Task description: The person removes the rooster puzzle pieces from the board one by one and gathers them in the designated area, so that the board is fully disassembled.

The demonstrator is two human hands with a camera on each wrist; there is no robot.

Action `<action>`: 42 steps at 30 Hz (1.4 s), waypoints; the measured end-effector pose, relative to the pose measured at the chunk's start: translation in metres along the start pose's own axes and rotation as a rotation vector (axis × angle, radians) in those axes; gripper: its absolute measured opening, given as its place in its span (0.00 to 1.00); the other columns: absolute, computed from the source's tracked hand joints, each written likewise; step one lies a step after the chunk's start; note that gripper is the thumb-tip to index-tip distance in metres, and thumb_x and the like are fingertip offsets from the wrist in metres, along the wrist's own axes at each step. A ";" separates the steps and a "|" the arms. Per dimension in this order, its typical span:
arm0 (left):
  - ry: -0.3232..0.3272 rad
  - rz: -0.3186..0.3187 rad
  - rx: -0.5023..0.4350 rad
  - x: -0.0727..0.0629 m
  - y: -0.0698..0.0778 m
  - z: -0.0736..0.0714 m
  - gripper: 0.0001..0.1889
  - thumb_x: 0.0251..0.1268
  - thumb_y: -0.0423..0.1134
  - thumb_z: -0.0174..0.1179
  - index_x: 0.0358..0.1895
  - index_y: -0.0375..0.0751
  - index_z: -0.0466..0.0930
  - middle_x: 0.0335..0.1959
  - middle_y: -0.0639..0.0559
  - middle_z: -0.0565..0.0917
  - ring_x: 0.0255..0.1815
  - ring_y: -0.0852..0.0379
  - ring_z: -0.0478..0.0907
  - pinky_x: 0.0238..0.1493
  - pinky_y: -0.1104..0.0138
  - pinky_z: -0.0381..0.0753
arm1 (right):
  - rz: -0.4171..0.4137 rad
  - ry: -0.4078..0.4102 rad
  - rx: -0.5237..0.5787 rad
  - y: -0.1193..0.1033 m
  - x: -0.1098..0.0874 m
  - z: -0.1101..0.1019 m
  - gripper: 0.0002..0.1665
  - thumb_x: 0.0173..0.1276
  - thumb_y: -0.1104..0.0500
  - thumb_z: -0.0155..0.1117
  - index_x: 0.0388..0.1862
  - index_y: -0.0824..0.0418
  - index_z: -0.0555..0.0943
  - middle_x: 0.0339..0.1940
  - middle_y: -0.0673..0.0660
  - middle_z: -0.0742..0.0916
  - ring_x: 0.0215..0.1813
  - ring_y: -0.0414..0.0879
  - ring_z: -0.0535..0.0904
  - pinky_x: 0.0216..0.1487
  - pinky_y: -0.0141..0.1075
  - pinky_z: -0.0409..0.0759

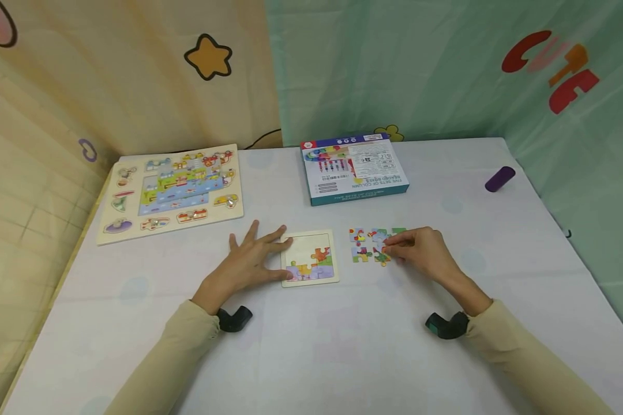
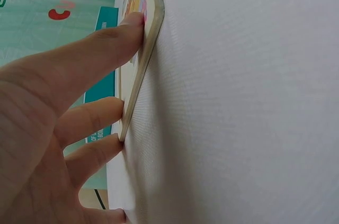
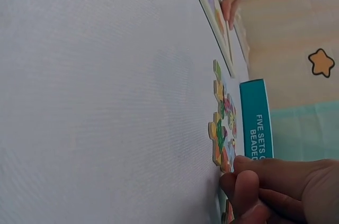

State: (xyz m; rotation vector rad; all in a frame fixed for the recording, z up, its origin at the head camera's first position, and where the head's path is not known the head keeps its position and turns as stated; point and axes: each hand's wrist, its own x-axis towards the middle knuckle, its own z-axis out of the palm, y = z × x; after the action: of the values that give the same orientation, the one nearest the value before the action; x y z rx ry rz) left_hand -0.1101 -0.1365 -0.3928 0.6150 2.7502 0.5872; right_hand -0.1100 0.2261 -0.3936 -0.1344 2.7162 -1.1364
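Perhaps the loose pieces point(image 1: 361, 254) could be disturbed by the right hand point(image 1: 423, 251).
The puzzle board point(image 1: 336, 253), partly filled, is laid flat on the table point(image 1: 322, 357), just left of those pieces; its left side is touched by the left hand point(image 1: 249, 259), whose fingers and thumb are spread apart. On the right hand, thumb and fingertips are held close together at one piece; whether it is pinched cannot be told. If it is caught only by its edge, it could be dropped, or neighbours could be pushed, being so near. With too light pressing, the board could be shifted.
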 end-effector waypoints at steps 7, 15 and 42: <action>0.002 0.006 0.002 0.000 0.000 -0.001 0.41 0.49 0.57 0.74 0.69 0.50 0.73 0.76 0.52 0.61 0.76 0.26 0.38 0.58 0.21 0.33 | -0.031 0.023 -0.001 -0.005 0.001 0.002 0.11 0.63 0.60 0.71 0.42 0.64 0.88 0.34 0.55 0.89 0.32 0.46 0.80 0.30 0.31 0.75; -0.004 0.002 0.002 0.000 -0.001 0.000 0.41 0.49 0.57 0.74 0.69 0.50 0.72 0.76 0.52 0.61 0.76 0.27 0.38 0.58 0.21 0.34 | -0.079 0.015 0.016 -0.024 0.007 0.018 0.13 0.62 0.62 0.72 0.45 0.64 0.87 0.32 0.54 0.87 0.30 0.45 0.79 0.28 0.32 0.77; 0.009 0.010 0.024 0.000 0.000 0.000 0.41 0.49 0.59 0.74 0.68 0.51 0.73 0.76 0.52 0.62 0.76 0.26 0.39 0.57 0.20 0.37 | -0.279 -0.144 -0.148 -0.076 0.024 0.071 0.17 0.55 0.61 0.77 0.45 0.63 0.87 0.30 0.51 0.82 0.32 0.43 0.73 0.34 0.34 0.73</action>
State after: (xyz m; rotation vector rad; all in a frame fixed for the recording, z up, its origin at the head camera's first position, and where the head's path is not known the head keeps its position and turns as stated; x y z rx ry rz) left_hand -0.1105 -0.1365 -0.3931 0.6342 2.7676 0.5611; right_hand -0.1174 0.1192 -0.3915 -0.6086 2.7078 -0.9452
